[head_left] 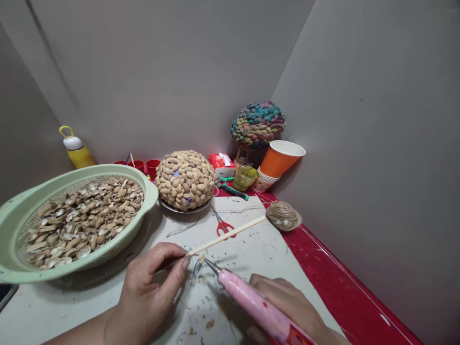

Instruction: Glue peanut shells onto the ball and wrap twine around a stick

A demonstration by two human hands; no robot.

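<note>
My left hand (153, 280) pinches one end of a thin wooden stick (230, 234) between thumb and fingers. The stick slants up to the right, passing over the handles of red scissors (224, 227). My right hand (291, 299) is wrapped round a pink glue gun (255, 299), whose metal tip points up and left, just below the stick near my left fingertips. Under both hands lies a pale, stained sheet (298, 282) with glue bits and shell scraps. A ball covered with peanut shells (185, 179) rests on a metal dish beyond my left hand.
At left stands a green basket (149, 194) of peanut shells, with a yellow bottle (81, 153) behind. Farther back are red cups (153, 167), green-handled pliers (233, 191), a colourful ball (258, 124) and orange paper cups (278, 160). Twine (283, 215) lies at right, near the wall.
</note>
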